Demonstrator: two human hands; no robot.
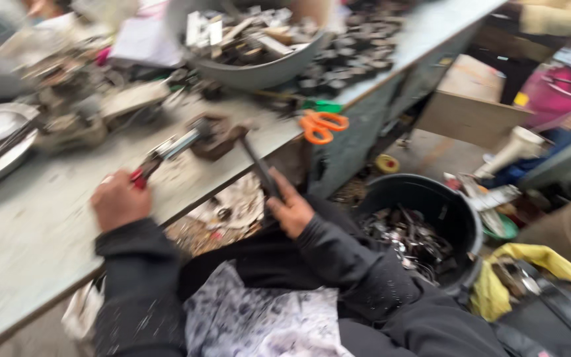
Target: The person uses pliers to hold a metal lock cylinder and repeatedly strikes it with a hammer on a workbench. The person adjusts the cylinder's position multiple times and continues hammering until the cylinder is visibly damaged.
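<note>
My left hand [119,201] rests on the grey worktable [28,231] and grips the red handles of a pair of pliers [166,151]. The pliers' jaws reach toward a dark metal part [214,135] lying on the table. My right hand [290,210] is at the table's front edge, closed around the dark handle of a hammer-like tool [259,165] whose head sits at that metal part. Both sleeves are black. The picture is blurred by motion.
Orange-handled scissors [322,125] lie at the table's right edge. A grey basin [252,73] of metal scraps stands behind. A black bucket [454,205] with metal pieces stands on the floor at right, beside a yellow cloth [536,261]. Metal clutter fills the table's left.
</note>
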